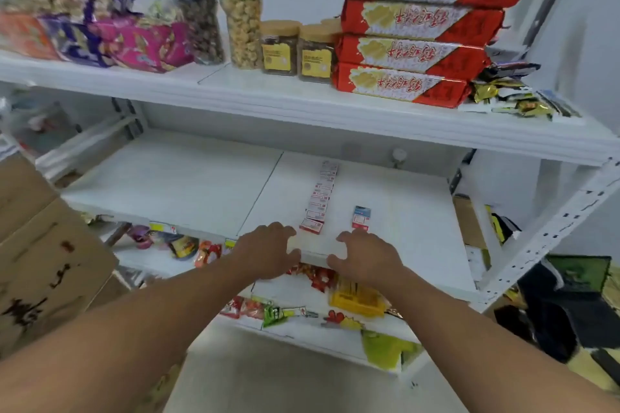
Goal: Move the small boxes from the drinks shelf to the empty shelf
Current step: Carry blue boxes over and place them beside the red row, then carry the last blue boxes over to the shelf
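Note:
A row of several small red-and-white boxes [318,199] lies on the white middle shelf [174,184], running from its front edge toward the back. A single blue-and-white small box [361,217] stands just right of that row. My left hand [268,250] rests at the shelf's front edge, just left of the nearest red box, fingers spread and holding nothing. My right hand [364,256] sits at the same edge, just below the blue box, fingers curled loosely and also without anything in it.
The upper shelf [268,97] carries snack bags, two jars [295,49] and stacked red biscuit packs [419,27]. The lower shelf [302,329] holds mixed snack packets. A cardboard box [43,261] stands at the left, and the rack's upright post [550,228] at the right.

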The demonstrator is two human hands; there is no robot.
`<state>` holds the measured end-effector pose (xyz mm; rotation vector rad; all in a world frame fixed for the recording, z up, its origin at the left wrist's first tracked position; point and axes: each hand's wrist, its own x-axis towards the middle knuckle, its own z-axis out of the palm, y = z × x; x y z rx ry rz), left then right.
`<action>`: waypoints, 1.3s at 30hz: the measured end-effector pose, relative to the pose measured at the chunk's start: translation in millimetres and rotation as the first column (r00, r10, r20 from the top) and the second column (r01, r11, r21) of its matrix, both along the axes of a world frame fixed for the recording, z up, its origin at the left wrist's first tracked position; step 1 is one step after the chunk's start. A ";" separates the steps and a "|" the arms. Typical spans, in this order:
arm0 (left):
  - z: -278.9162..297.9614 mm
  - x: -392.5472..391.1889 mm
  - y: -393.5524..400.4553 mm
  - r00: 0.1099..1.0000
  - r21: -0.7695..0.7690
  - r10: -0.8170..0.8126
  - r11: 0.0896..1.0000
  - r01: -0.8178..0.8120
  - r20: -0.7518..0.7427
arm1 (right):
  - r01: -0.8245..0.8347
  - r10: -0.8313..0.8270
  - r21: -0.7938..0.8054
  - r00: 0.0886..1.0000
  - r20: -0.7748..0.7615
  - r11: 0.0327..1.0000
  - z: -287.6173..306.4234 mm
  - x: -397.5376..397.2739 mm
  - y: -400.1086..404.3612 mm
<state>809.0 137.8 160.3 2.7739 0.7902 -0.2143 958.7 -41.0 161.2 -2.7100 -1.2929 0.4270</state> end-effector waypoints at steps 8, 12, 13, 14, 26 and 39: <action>-5.9 -120.0 -11.4 0.993 -0.001 0.098 0.995 -0.098 0.063 | -0.091 0.093 -0.059 0.995 0.032 0.994 5.5 -98.7 13.1; -4.4 -169.2 -20.9 0.983 0.010 0.170 0.985 -0.171 0.072 | -0.160 0.163 -0.091 0.986 0.032 0.983 8.9 -137.9 19.4; -2.0 -179.3 -22.6 0.980 0.018 0.182 0.983 -0.184 0.079 | -0.180 0.184 -0.091 0.982 0.032 0.979 9.2 -144.8 21.2; 1.1 -189.0 -24.9 0.977 0.027 0.195 0.980 -0.198 0.081 | -0.202 0.206 -0.090 0.978 0.036 0.975 10.1 -151.1 23.1; 26.8 -289.9 -101.8 0.835 0.129 0.547 0.834 -0.536 -0.065 | -0.498 0.501 0.076 0.865 -0.025 0.864 11.2 -211.3 16.8; 24.0 -420.4 -214.1 0.619 0.271 0.781 0.616 -0.740 -0.086 | -0.800 0.810 0.134 0.584 -0.049 0.585 19.4 -341.5 -9.0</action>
